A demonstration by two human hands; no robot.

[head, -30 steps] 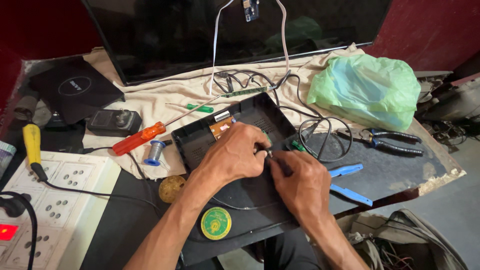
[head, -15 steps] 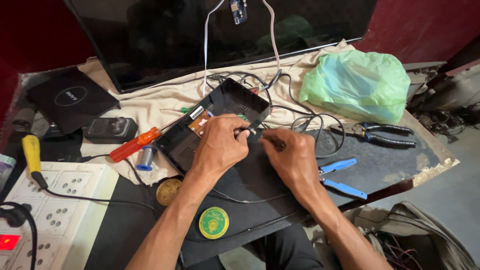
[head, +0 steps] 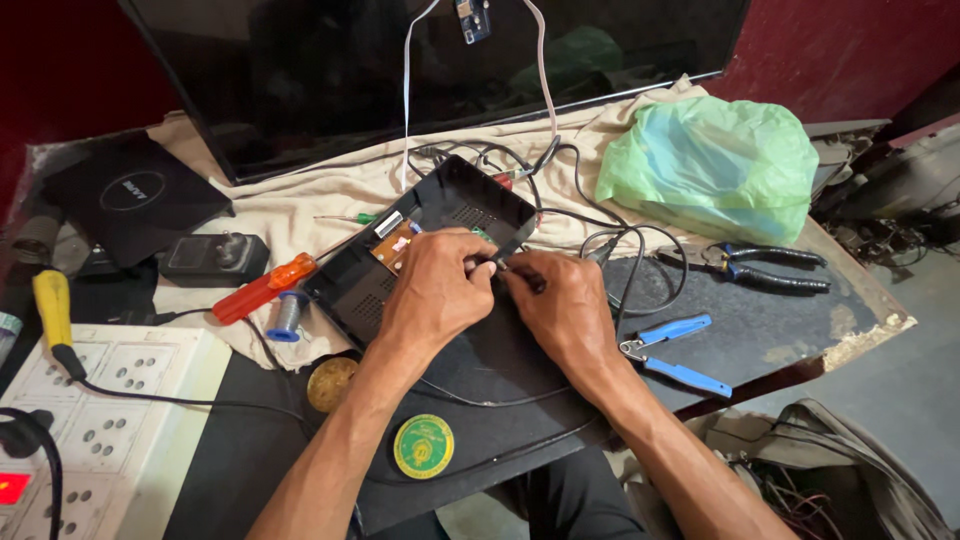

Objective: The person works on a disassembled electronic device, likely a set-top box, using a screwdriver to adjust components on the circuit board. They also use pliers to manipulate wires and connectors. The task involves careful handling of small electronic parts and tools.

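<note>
At the left edge of the workbench (head: 800, 320) a white socket board (head: 110, 420) is cut off by the frame, with a yellow-handled tool (head: 52, 305) lying across its top corner and a black cable running off it. Behind these sit a flat black box (head: 130, 195) and a black plug adapter (head: 212, 255) on the beige cloth (head: 300, 210). Next come an orange-handled screwdriver (head: 262, 287), a small blue spool of solder (head: 288, 316), a brass-coloured round tin (head: 332, 384) and a green round tin (head: 423, 446) near the front edge.

In the middle lies the open black device case (head: 455, 205), tilted, with a brown circuit board (head: 396, 240) partly showing inside; most of its interior is hidden under the hands. The left hand (head: 435, 295) lies over the case, fingers curled, thumb and forefinger pinched together on something small and dark. The right hand (head: 565, 305) meets it fingertip to fingertip, also closed on that small part; what the part is cannot be made out. Black wires (head: 620, 250) loop from the case toward the back edge, where a dark flat screen (head: 430, 70) stands, its top cut off.

To the right lie blue-handled pliers (head: 675, 350), black-handled pliers (head: 765, 267) and a green plastic bag (head: 710, 165) in the back right corner.
</note>
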